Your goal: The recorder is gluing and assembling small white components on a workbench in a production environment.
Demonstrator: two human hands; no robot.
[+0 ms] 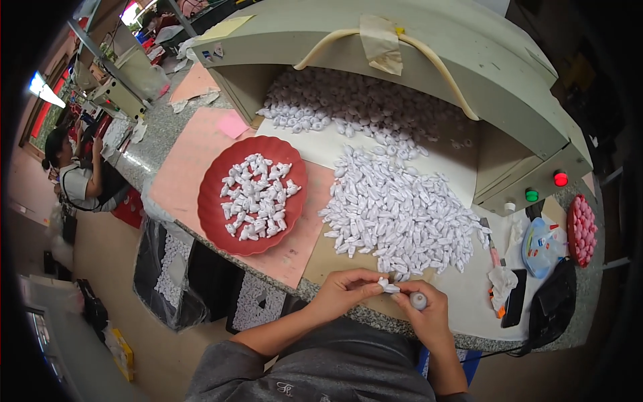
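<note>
Near the table's front edge, my left hand [348, 293] pinches a small white plastic figure piece [388, 286] between thumb and fingertips. Its other end meets the fingertips of my right hand [431, 317]. Tucked in my right hand is a small white bottle [418, 301] with a round end and a darker tip, mostly hidden by the fingers. Just beyond both hands spreads a big heap of long white pieces [402, 208]. To the left, a red scalloped bowl [213, 231] holds many white animal-like figures [258, 194].
Rounder white pieces [315, 100] fill the back of a beige hooded box [469, 74] with lit buttons. At right are a blue container [542, 248], a black phone [514, 298], a black bag [552, 305] and a bowl of pink pieces [584, 231]. A co-worker [84, 177] sits at far left.
</note>
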